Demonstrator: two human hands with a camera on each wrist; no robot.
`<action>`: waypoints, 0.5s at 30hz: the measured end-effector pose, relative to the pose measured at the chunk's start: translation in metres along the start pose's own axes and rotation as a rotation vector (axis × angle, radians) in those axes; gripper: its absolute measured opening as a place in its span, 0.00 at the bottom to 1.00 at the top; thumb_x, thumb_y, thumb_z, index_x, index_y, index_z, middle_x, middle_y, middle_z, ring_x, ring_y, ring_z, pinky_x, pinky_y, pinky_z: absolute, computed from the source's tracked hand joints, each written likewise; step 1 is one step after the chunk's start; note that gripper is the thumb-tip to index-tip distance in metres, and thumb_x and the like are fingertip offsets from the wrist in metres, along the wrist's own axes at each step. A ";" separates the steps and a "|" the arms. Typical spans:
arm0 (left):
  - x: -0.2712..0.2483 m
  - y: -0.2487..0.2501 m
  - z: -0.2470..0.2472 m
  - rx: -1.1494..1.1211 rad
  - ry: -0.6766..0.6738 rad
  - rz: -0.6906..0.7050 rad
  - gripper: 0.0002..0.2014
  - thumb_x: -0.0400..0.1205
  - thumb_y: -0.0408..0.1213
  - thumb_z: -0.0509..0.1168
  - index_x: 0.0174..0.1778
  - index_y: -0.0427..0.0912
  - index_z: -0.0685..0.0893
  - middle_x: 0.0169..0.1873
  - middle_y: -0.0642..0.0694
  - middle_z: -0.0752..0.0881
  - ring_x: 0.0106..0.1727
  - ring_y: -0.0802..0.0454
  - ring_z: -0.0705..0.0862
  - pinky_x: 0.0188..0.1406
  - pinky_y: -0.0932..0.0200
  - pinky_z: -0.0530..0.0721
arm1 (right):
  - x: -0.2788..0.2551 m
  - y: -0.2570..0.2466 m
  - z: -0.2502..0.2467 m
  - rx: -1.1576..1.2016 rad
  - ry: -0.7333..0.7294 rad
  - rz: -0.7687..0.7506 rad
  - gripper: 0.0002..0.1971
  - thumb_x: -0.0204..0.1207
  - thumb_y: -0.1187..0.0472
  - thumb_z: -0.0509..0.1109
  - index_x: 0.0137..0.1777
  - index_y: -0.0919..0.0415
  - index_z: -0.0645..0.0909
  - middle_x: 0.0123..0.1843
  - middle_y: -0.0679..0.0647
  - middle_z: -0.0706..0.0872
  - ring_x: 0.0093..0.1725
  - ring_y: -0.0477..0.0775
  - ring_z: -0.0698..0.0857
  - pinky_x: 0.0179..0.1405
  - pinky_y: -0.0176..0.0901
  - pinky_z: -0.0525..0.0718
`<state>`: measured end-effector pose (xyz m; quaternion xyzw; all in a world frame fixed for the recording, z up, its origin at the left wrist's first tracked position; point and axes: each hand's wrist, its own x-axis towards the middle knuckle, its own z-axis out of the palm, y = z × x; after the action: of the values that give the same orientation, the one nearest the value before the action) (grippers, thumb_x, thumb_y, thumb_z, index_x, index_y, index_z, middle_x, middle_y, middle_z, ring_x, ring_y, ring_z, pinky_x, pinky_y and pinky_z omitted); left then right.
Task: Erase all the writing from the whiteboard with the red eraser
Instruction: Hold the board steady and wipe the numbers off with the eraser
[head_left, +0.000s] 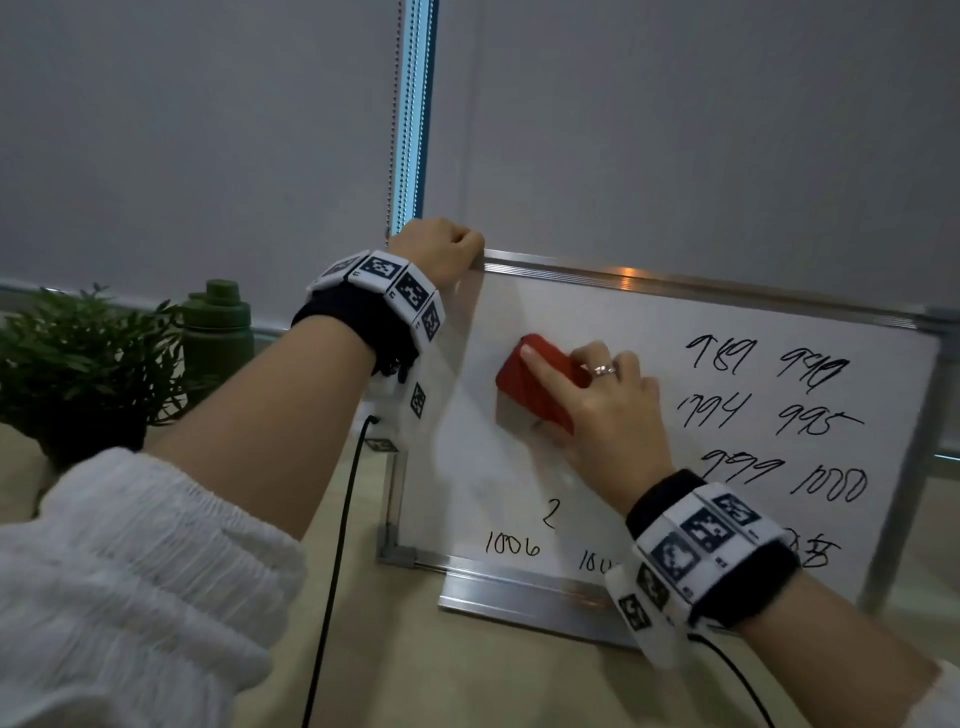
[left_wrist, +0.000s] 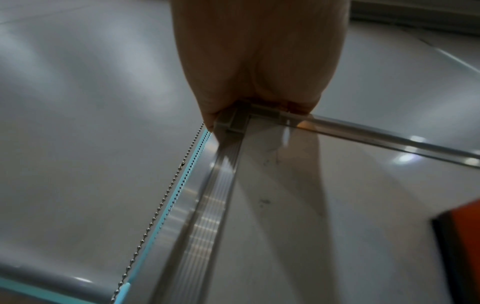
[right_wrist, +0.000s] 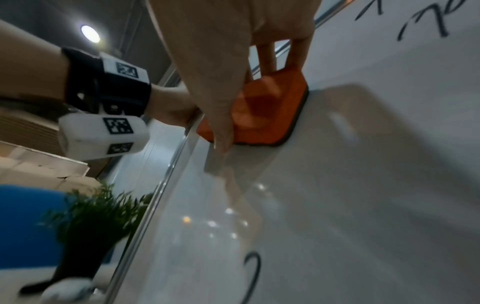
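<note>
Whiteboard: we see the whiteboard (head_left: 675, 322) propped upright on the bench (head_left: 467, 675), its tray along the bottom edge; the upper-left area is wiped bare.
Writing: black numbers (head_left: 769, 415) fill the board from 1 to 4 o'clock, and more run along the bottom, a "2" and "1006" near 7 o'clock.
Eraser: the red eraser (head_left: 535, 384) sits flat against the board at about 10 o'clock of its face; in the right wrist view its dark pad (right_wrist: 293, 127) touches the white surface.
Right hand: our right hand (head_left: 597, 410) holds the eraser, index finger laid straight along its top, thumb tucked under the lower side, a ring on one curled finger.
Left hand: our left hand (head_left: 441, 254) is curled over the board's top-left corner; the left wrist view shows the fingers (left_wrist: 207, 107) clamped on the grey corner piece (left_wrist: 233, 121).
Wrists: banded trackers with black-and-white markers, cables trailing down over the bench.
Around: a leafy plant (head_left: 78, 364) and a green bottle (head_left: 218, 332) stand at 9 o'clock, well apart from the board; grey blinds with a bead chain (head_left: 395, 114) hang behind.
</note>
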<state>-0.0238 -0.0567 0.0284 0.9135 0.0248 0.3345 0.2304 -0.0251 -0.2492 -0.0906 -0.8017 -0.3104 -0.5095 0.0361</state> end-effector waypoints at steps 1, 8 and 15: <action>0.000 0.001 0.001 -0.001 -0.005 -0.002 0.19 0.83 0.42 0.52 0.28 0.41 0.74 0.25 0.45 0.73 0.39 0.46 0.74 0.26 0.62 0.65 | -0.008 -0.002 0.003 -0.012 -0.019 -0.021 0.38 0.52 0.54 0.84 0.67 0.52 0.79 0.47 0.63 0.82 0.39 0.65 0.77 0.32 0.54 0.77; -0.001 -0.001 0.000 -0.003 -0.013 0.005 0.20 0.84 0.42 0.52 0.26 0.43 0.74 0.23 0.47 0.70 0.32 0.48 0.71 0.26 0.64 0.64 | -0.075 -0.008 0.034 -0.076 -0.285 -0.411 0.45 0.42 0.45 0.85 0.65 0.40 0.74 0.50 0.53 0.74 0.41 0.55 0.69 0.28 0.47 0.75; -0.001 0.002 -0.002 0.000 -0.022 -0.030 0.19 0.83 0.42 0.51 0.48 0.39 0.87 0.35 0.42 0.80 0.42 0.47 0.76 0.33 0.61 0.69 | -0.003 0.027 -0.005 -0.074 0.000 -0.003 0.42 0.56 0.46 0.79 0.72 0.55 0.70 0.42 0.61 0.81 0.35 0.62 0.78 0.30 0.49 0.76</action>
<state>-0.0263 -0.0583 0.0300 0.9166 0.0359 0.3207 0.2359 -0.0157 -0.2744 -0.0835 -0.8022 -0.2926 -0.5205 0.0059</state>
